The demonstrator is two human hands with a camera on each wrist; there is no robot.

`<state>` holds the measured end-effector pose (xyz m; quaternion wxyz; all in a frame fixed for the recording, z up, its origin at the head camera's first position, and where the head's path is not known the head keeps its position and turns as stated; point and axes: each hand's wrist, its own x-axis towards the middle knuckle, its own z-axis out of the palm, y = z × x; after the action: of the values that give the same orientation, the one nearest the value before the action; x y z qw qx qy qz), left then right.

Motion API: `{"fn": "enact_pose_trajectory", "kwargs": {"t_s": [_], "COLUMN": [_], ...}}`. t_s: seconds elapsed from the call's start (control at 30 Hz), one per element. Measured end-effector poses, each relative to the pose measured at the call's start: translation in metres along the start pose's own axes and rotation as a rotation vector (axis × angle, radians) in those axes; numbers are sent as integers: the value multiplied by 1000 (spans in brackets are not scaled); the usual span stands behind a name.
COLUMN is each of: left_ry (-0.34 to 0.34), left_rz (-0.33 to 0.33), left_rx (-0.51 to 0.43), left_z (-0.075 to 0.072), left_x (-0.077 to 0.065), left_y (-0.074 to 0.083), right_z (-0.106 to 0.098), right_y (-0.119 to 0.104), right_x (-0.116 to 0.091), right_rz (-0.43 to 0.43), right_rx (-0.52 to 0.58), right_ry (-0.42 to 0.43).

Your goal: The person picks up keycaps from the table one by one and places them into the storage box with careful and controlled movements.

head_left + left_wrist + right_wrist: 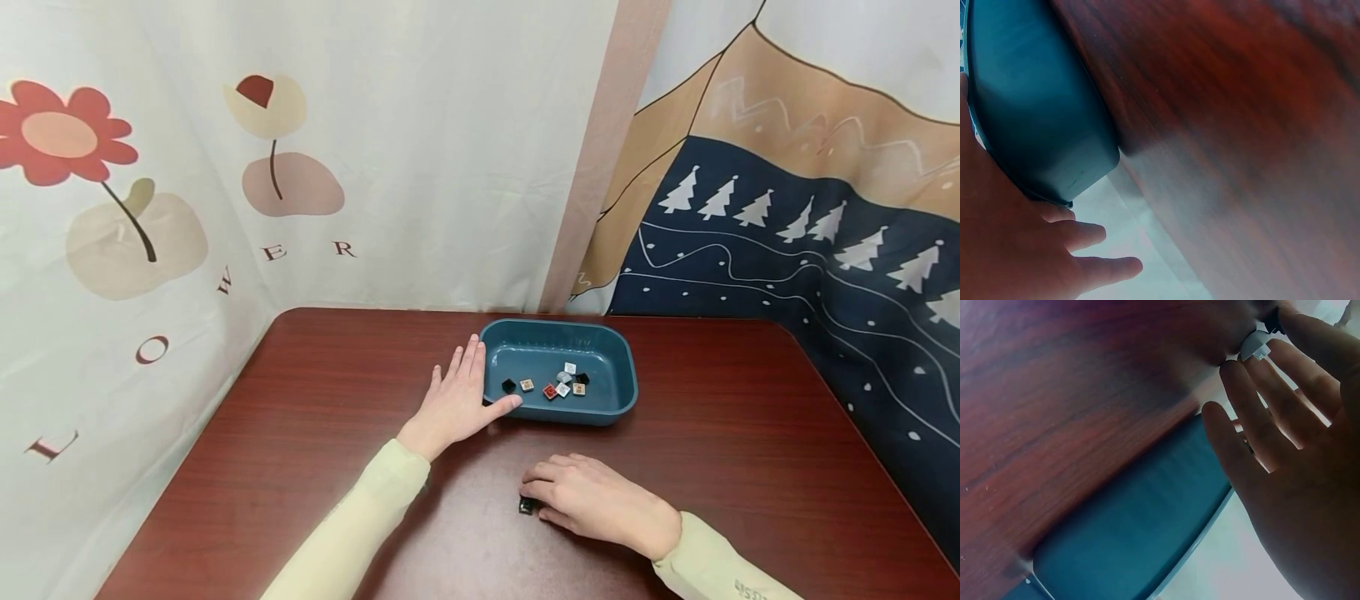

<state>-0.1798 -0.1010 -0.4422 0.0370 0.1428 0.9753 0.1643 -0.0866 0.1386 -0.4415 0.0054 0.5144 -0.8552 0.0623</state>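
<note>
A teal plastic bin (pixel 558 414) stands at the back of the table, with several small keycap-like pieces in black, white, beige and red on its floor. My left hand (pixel 457 404) lies along the bin's left side, fingers straight and thumb at the front rim. In front of the bin, my right hand (pixel 588 500) is low over the table, its fingers curved. Its thumb and index finger pinch a small black keycap (pixel 527 505). Beside the fingertips in the right wrist view sits a pale grey rounded piece (pixel 1256 345) with a small square stub; whether it is held I cannot tell.
The dark red wooden table (pixel 330 367) reaches back to a white curtain (pixel 435 167) with printed flowers. On the right hangs a dark blue cloth (pixel 750 258) with trees. The bin stands close to the table's back edge.
</note>
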Motion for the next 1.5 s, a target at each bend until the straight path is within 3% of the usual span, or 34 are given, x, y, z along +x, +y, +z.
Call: {"fn": "enact_pose_trajectory", "kwargs": {"t_s": [0.23,0.77,1.1,1.5], "left_ry": [-3,-2,-9,-11], "left_rz": [-5,-1,-4,-2], "left_rx": [-9,9,-3,7], "left_z": [-1,-1,-2,-2], "left_x": [0,0,0,0], "left_y": [1,1,1,1], "right_z": [2,0,-16,-35], "right_y": [1,2,7,21], "right_x": [-2,-5,-10,-20], "right_rz": [-31,-5,71,165], "right_rx": [12,49,110,156], "right_ry": [88,144,157,248]}}
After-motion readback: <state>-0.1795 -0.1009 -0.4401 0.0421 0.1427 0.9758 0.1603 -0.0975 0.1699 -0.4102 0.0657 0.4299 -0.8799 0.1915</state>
